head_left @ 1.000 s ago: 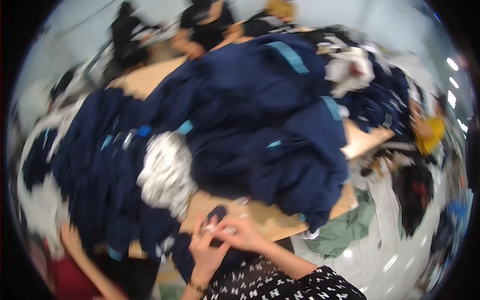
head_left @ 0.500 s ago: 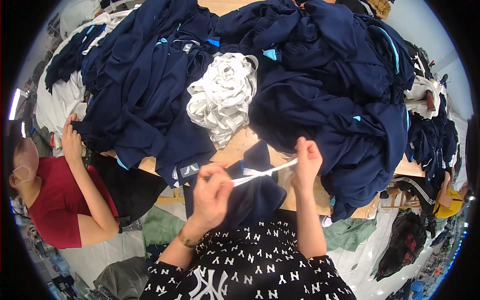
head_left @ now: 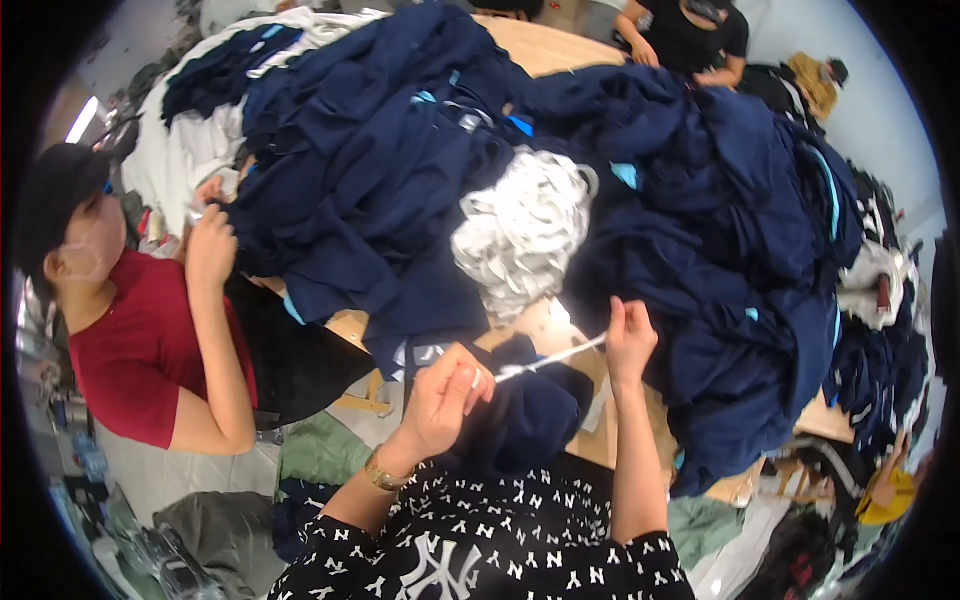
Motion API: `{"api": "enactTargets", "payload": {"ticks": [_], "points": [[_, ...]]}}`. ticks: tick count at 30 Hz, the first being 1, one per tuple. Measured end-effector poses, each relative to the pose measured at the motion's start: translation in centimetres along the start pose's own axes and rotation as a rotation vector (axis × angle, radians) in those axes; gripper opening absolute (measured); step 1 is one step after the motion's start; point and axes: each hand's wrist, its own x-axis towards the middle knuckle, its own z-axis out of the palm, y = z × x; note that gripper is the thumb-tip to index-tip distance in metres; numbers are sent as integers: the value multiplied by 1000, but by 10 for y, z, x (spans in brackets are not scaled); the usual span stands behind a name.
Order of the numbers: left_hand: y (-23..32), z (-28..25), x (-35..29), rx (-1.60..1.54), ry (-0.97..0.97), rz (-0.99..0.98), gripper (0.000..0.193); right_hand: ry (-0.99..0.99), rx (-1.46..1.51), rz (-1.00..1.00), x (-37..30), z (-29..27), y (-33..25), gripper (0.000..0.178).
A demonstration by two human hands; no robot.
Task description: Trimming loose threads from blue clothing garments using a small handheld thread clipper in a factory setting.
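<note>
**White cord straight between both hands, over navy cloth**

Cord [head_left: 560, 357] ends are lost inside the grips. Detail near the left hand [head_left: 440, 397] is too small to read: knot or loop, can't tell. Cloth [head_left: 535, 420] is dark and bunched, partly behind the left hand; can't tell if it sits on the lap or the table [head_left: 548, 325]. Far co-worker [head_left: 690, 40] is cut off at the top edge.

Cord's long axis runs left to right, right end farther from the torso; no slack visible. It sits in front of the chest, at the table's near edge.

Left hand: closed, gripping cord. Right hand [head_left: 630, 345]: fingers pinched on the other end.

White heap [head_left: 525, 230] lies beyond, between the left pile [head_left: 370, 170] and right pile [head_left: 720, 240], both navy.
</note>
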Motion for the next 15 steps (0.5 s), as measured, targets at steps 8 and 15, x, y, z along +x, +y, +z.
{"api": "enactTargets", "payload": {"ticks": [8, 15], "points": [[-12, 10, 24, -204, 98, -25, 23, -163, 255, -50, 1, -3, -36, 18], [-12, 27, 32, 396, 117, 95, 30, -119, 26, -764, 33, -32, -140, 9]]}}
